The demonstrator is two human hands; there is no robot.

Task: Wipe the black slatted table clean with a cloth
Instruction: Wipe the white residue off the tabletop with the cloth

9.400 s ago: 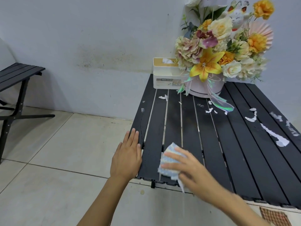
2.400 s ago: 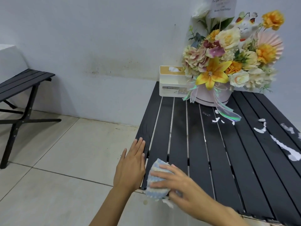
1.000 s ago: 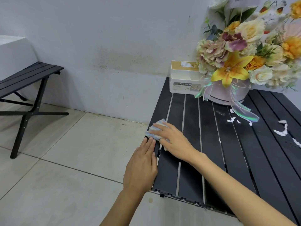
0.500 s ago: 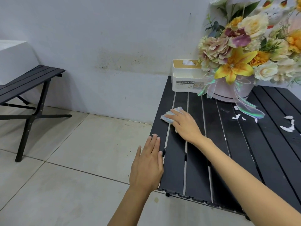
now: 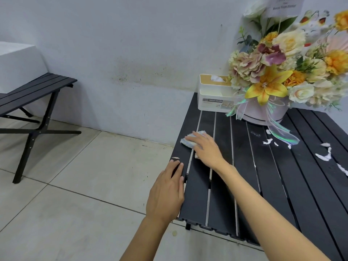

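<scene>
The black slatted table [image 5: 244, 185] fills the right half of the head view. My right hand [image 5: 206, 148] lies flat on a pale blue and white cloth [image 5: 188, 141] and presses it onto the two left slats, fingers straight. My left hand [image 5: 166, 193] rests flat on the table's left edge, fingers straight, holding nothing. A small white scrap [image 5: 175, 157] lies on the leftmost slat just beyond my left fingertips. More white smears and scraps [image 5: 323, 156] lie on the right slats.
A white tissue holder [image 5: 214, 95] and a flower bouquet in a pale round box [image 5: 263, 113] stand at the table's far end against the wall. A second black slatted bench [image 5: 33, 91] stands at the left on the tiled floor.
My right hand with the cloth has slid a little farther up the left slats, away from me. My left hand has stayed on the table's left edge.
</scene>
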